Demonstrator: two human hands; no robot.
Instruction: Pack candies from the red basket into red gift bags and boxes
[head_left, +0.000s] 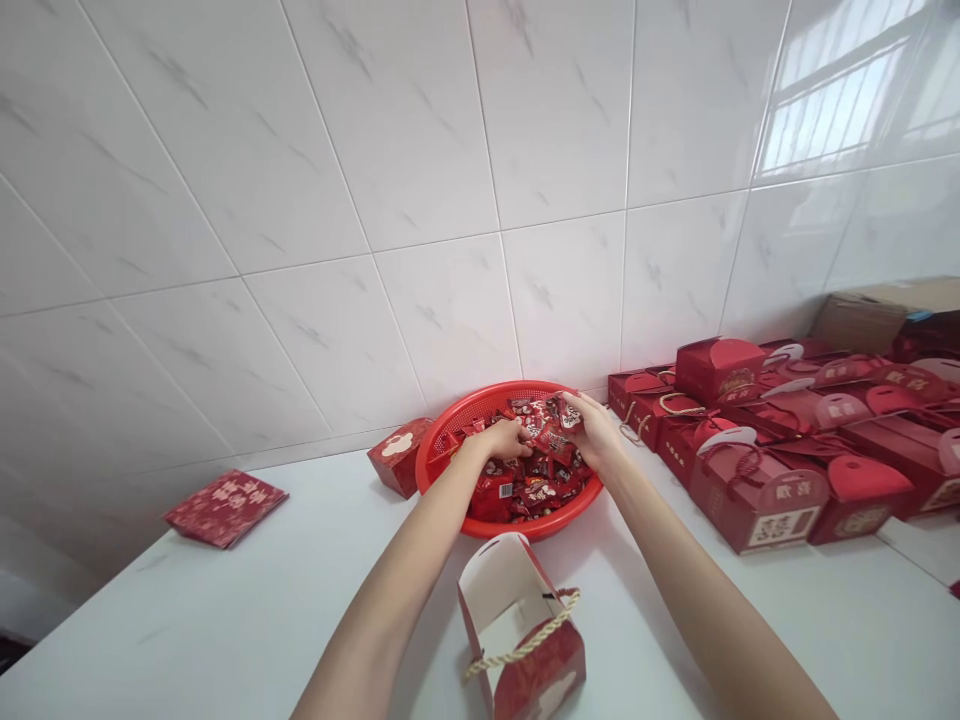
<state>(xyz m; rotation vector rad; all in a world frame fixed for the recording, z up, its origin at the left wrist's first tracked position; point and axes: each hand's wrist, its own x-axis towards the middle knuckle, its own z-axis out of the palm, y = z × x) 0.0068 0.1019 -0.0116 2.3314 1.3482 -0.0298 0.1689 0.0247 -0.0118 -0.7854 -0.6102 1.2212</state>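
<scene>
A red plastic basket (pixel 442 420) by the wall holds a heap of red-wrapped candies (pixel 540 490). My left hand (pixel 504 440) reaches into the heap with its fingers curled together; what they grip is hidden among the wrappers. At the basket's right side, my right hand (pixel 594 428) pinches a wrapped candy (pixel 568 412) between thumb and fingers. In front of the basket, between my forearms, stands a red gift box (pixel 540 680) with its top open and its white inside showing. A twisted cream rope handle (pixel 525 645) crosses its opening.
Several closed red gift boxes (pixel 757 500) crowd the right side of the white table (pixel 315 580), with a brown carton (pixel 862 320) behind. Another red box (pixel 399 455) touches the basket's left side. Flat red packaging (pixel 225 508) lies at left. A tiled wall (pixel 435 150) borders the back.
</scene>
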